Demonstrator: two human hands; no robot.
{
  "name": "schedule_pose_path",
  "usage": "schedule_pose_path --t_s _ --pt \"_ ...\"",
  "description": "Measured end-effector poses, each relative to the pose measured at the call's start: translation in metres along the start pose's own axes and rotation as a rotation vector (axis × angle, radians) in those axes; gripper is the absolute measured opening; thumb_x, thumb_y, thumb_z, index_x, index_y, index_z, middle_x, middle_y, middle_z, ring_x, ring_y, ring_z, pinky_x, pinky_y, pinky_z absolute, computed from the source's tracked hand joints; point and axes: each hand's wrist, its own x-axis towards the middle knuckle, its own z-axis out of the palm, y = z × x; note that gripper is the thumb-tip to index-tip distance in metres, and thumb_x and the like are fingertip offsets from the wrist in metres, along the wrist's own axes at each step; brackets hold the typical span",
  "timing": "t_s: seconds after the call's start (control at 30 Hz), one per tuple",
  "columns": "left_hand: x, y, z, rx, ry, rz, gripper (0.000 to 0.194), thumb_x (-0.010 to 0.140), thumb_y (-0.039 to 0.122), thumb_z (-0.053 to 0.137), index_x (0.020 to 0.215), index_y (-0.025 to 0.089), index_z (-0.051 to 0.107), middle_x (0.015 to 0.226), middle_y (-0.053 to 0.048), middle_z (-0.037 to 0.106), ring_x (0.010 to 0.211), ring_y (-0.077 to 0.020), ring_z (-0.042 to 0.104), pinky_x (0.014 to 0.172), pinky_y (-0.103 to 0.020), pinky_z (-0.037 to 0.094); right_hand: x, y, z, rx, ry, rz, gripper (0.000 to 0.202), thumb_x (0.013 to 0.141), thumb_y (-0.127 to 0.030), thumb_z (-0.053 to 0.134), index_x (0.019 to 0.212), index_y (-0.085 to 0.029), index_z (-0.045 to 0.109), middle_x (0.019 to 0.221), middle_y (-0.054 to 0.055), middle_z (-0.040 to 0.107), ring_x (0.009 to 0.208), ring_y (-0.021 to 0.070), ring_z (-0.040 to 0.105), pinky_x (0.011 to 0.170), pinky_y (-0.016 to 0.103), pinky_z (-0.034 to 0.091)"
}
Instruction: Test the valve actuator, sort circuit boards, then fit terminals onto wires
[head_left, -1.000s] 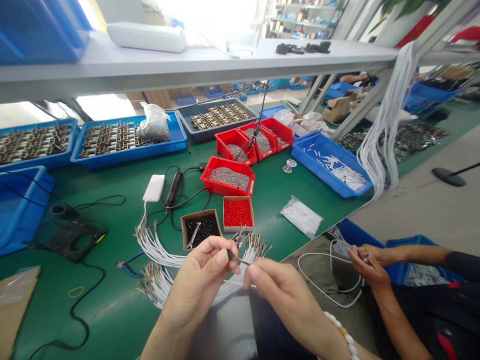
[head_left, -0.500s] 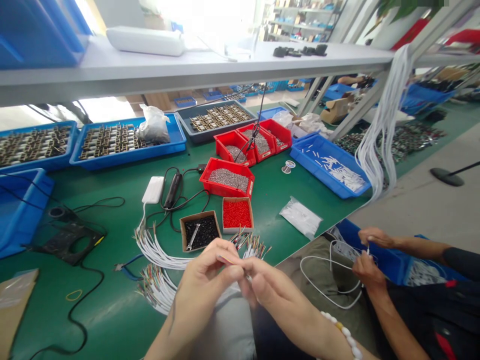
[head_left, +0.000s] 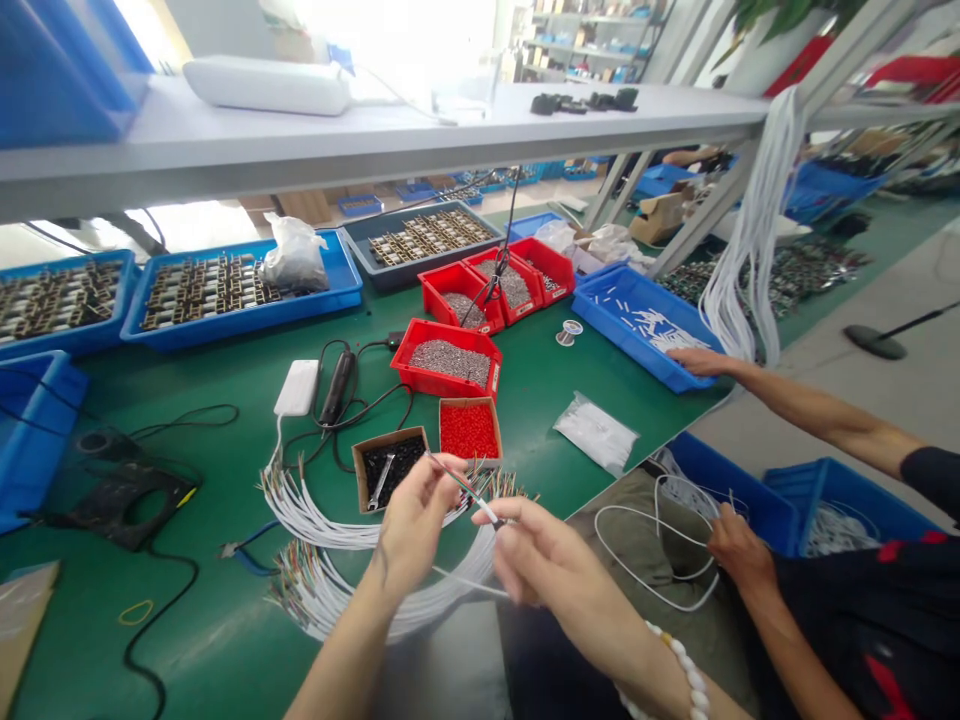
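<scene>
A white cable (head_left: 486, 511) with thin coloured wires fanning from its stripped end stretches between my hands. My right hand (head_left: 551, 565) pinches it near a small dark piece by the end of the white jacket. The fingers of my left hand (head_left: 416, 525) are closed around the coloured wires, whose tips point up and left. Beneath both hands lies a bundle of white cables (head_left: 322, 520) with bare coloured ends. Just beyond my left hand is a small box of black parts (head_left: 409, 462) with a wrench (head_left: 382, 480) on top, beside a box of red parts (head_left: 469, 430).
Red bins (head_left: 495, 375) of small metal parts stand behind the boxes. Blue trays (head_left: 255, 322) line the back under a shelf (head_left: 420, 145). At right, a co-worker's hand (head_left: 694, 362) reaches into a blue tray (head_left: 660, 370); the other hand (head_left: 742, 550) holds white cable.
My hands have moved apart, revealing the cable's coloured wires between them. The co-worker's one hand has gone from the cable up to the blue tray. The view has shifted slightly.
</scene>
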Motion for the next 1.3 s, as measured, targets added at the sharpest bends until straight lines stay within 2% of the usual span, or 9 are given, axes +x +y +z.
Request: schedule_pose_path --t_s 0.1,0.23,0.37,0.47,0.63,0.8,0.9,1.03,1.3 --pt "0.055 -0.035 0.016 0.175 0.04 -0.057 0.026 0.096 0.033 0.044 0.096 0.015 0.062 0.091 -0.006 0.064 0.085 -0.0191 0.062 0.08 -0.037 0.05 -0.001 0.001 -0.002 0.011 0.073 0.031 0.048 0.085 -0.057 0.06 0.105 -0.013 0.055 0.056 -0.007 0.042 0.05 0.0075 0.031 0.048 0.021 0.021" --pt "0.109 -0.059 0.047 0.346 -0.1 -0.08 0.026 0.09 0.033 0.059 0.11 0.016 0.061 0.115 -0.008 0.062 0.101 -0.0218 0.061 0.087 -0.044 0.051 -0.005 0.004 -0.006 0.017 0.147 0.054 0.051 0.082 -0.058 0.063 0.106 -0.013 0.056 0.056 -0.006 0.043 0.051 0.0081 0.033 0.048 0.022 0.019" --pt "0.126 -0.062 0.069 0.384 -0.196 -0.106 0.033 0.09 0.033 0.06 0.118 0.016 0.058 0.121 -0.009 0.06 0.104 -0.0235 0.061 0.087 -0.046 0.052 -0.011 0.005 -0.011 0.021 0.2 0.036 0.05 0.082 -0.057 0.063 0.104 -0.012 0.057 0.055 -0.007 0.041 0.05 0.0075 0.031 0.047 0.022 0.019" --pt "0.127 -0.062 0.071 0.311 -0.21 -0.126 0.033 0.089 0.033 0.06 0.118 0.015 0.058 0.12 -0.01 0.06 0.103 -0.0236 0.061 0.087 -0.045 0.052 -0.012 0.007 -0.015 0.022 0.237 0.004 0.048 0.084 -0.055 0.062 0.104 -0.012 0.057 0.055 -0.007 0.042 0.049 0.0069 0.029 0.047 0.022 0.019" --pt "0.107 -0.045 0.053 -0.033 -0.151 -0.137 0.026 0.091 0.035 0.057 0.106 0.015 0.061 0.106 -0.007 0.064 0.093 -0.0199 0.063 0.081 -0.041 0.053 -0.014 0.009 -0.017 0.017 0.325 -0.036 0.052 0.085 -0.055 0.061 0.114 -0.011 0.057 0.055 -0.007 0.042 0.051 0.0075 0.03 0.048 0.022 0.019" --pt "0.052 -0.006 0.015 -0.588 -0.06 -0.098 0.036 0.081 0.051 0.063 0.094 0.018 0.059 0.079 0.001 0.06 0.07 -0.011 0.058 0.072 -0.028 0.052 -0.017 0.004 -0.014 -0.055 0.313 -0.052 0.056 0.088 -0.056 0.058 0.12 -0.01 0.059 0.054 -0.006 0.041 0.05 0.0081 0.031 0.048 0.023 0.02" --pt "0.021 0.011 -0.002 -0.817 -0.011 -0.083 0.033 0.074 0.047 0.073 0.081 0.018 0.058 0.072 0.003 0.057 0.064 -0.0078 0.055 0.066 -0.022 0.049 -0.02 0.002 -0.012 -0.134 0.252 -0.07 0.051 0.091 -0.053 0.055 0.119 -0.012 0.062 0.053 -0.006 0.041 0.05 0.0082 0.032 0.048 0.023 0.022" --pt "0.001 0.019 -0.012 -0.966 0.045 -0.093 0.025 0.074 0.039 0.076 0.081 0.017 0.066 0.071 0.002 0.059 0.064 -0.007 0.056 0.066 -0.018 0.049 -0.022 -0.001 -0.009 -0.216 0.177 -0.089 0.045 0.094 -0.05 0.052 0.121 -0.016 0.064 0.053 -0.006 0.04 0.05 0.0085 0.032 0.049 0.024 0.023" --pt "-0.011 0.029 -0.017 -1.029 0.145 -0.103 0.023 0.066 0.033 0.084 0.077 0.017 0.072 0.071 0.0 0.065 0.064 -0.0076 0.061 0.065 -0.017 0.051 -0.022 -0.002 -0.006 -0.273 0.127 -0.111 0.043 0.095 -0.049 0.05 0.122 -0.019 0.064 0.054 -0.006 0.039 0.051 0.0084 0.034 0.051 0.024 0.026"
